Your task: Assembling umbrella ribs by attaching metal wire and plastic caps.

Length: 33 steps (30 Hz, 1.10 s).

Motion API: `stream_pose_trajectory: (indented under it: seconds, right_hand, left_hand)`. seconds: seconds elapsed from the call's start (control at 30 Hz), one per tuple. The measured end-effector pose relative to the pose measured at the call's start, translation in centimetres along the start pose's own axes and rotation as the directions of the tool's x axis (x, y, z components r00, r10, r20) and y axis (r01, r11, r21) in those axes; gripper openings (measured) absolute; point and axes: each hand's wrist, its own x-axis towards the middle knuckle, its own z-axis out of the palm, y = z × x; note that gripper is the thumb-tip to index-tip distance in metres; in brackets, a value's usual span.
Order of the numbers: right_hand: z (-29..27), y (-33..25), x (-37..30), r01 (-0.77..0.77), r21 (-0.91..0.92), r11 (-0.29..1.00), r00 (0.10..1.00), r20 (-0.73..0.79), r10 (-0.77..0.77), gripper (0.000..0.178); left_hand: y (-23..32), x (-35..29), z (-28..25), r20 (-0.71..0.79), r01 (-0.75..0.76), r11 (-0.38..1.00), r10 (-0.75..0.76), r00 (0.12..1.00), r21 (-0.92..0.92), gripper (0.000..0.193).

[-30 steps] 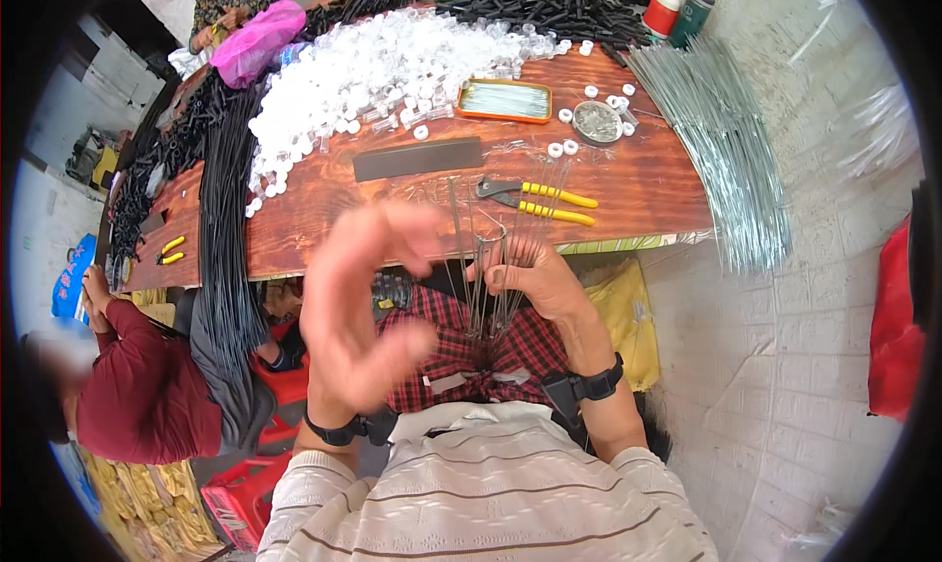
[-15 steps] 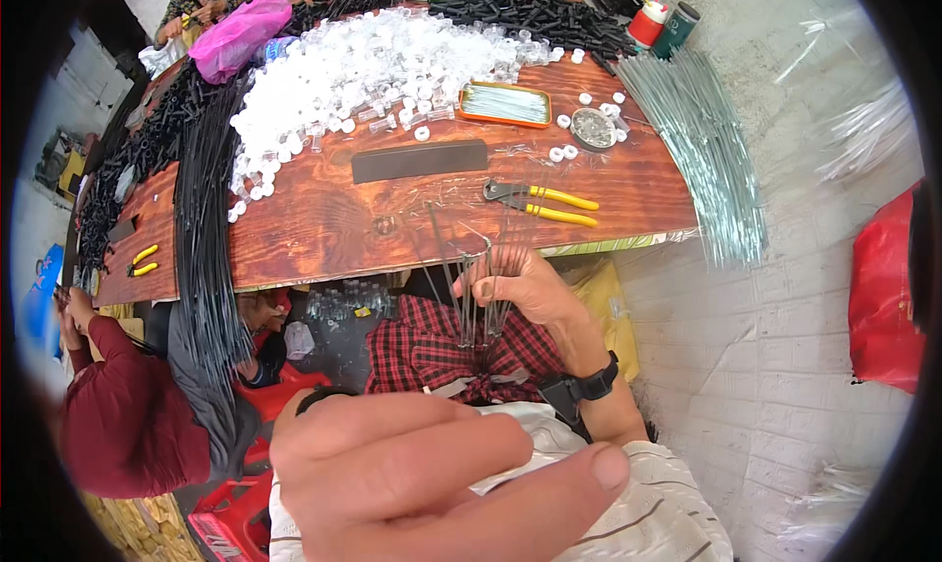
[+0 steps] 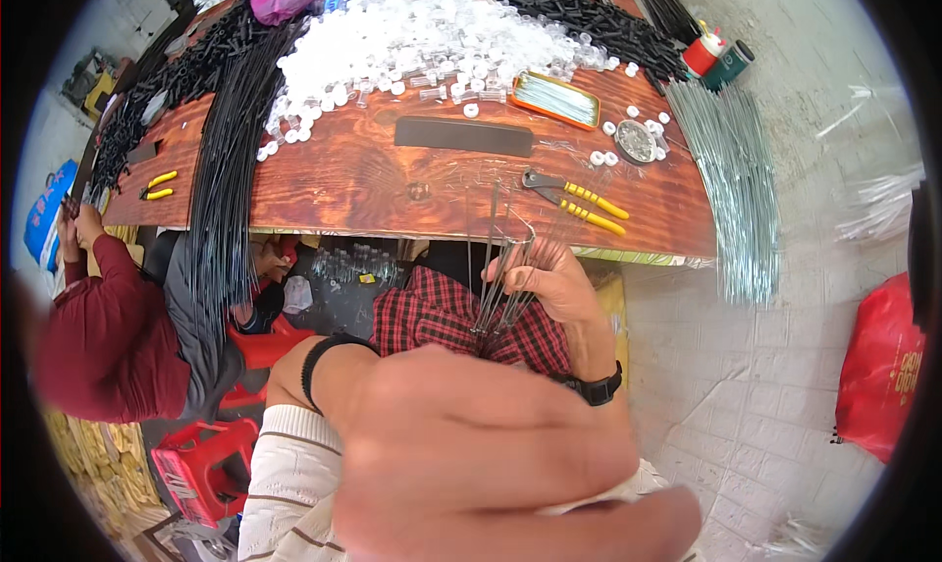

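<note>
Large and close to me, my left hand (image 3: 491,444) fills the lower middle, its fingers curled and pressed together. It is partly blurred, and whatever its fingertips may hold is out of sight. Beyond it, just below the table's front edge, my right hand (image 3: 551,285) grips a loose bundle of thin dark metal wires (image 3: 487,312). They stand roughly upright, above a red-and-black checked cloth (image 3: 422,312). End-cutting pliers (image 3: 589,204) with yellow handles lie on the wooden table (image 3: 334,194) above my right hand.
Past a flat dark bar (image 3: 461,136) lies a heap of clear and white plastic pieces (image 3: 412,42). An orange-rimmed tray (image 3: 556,101) holds thin rods. Long black rods (image 3: 224,160) and silvery rods (image 3: 731,189) overhang the edge. A co-worker in maroon (image 3: 108,336) sits left.
My view has shifted, so the table appears farther right. My left hand has moved right and blurred, coming nearer my right wrist. My right hand keeps hold of the wires.
</note>
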Motion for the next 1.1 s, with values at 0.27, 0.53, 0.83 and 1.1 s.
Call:
stream_pose_trajectory:
  seconds: [0.27,0.53,0.83,1.1]
  right_hand:
    - [-0.5,-0.5,-0.2,-0.037,0.02,0.999,0.998,0.046,0.037,0.012]
    - [-1.1,-0.8,0.0,-0.025,0.04,0.999,1.0,-0.015,0.026,0.011]
    - [-1.4,-0.9,0.4,-0.091,0.124,0.988,0.996,-0.007,0.092,0.015]
    - [-1.9,-1.2,0.4,-0.086,0.108,0.99,0.996,-0.02,0.089,0.013]
  left_hand:
    - [-4.4,-0.3,-4.5,0.286,-0.045,0.881,-0.104,0.952,0.471,0.013]
    - [-23.7,-2.1,-7.8,0.101,0.735,0.646,-0.761,0.641,0.207,0.019]
    - [-33.8,-6.7,-8.1,-0.036,0.601,0.476,-0.765,0.643,0.642,0.023]
    - [-32.5,-6.1,-5.9,-0.064,0.478,0.413,-0.701,0.71,0.776,0.028]
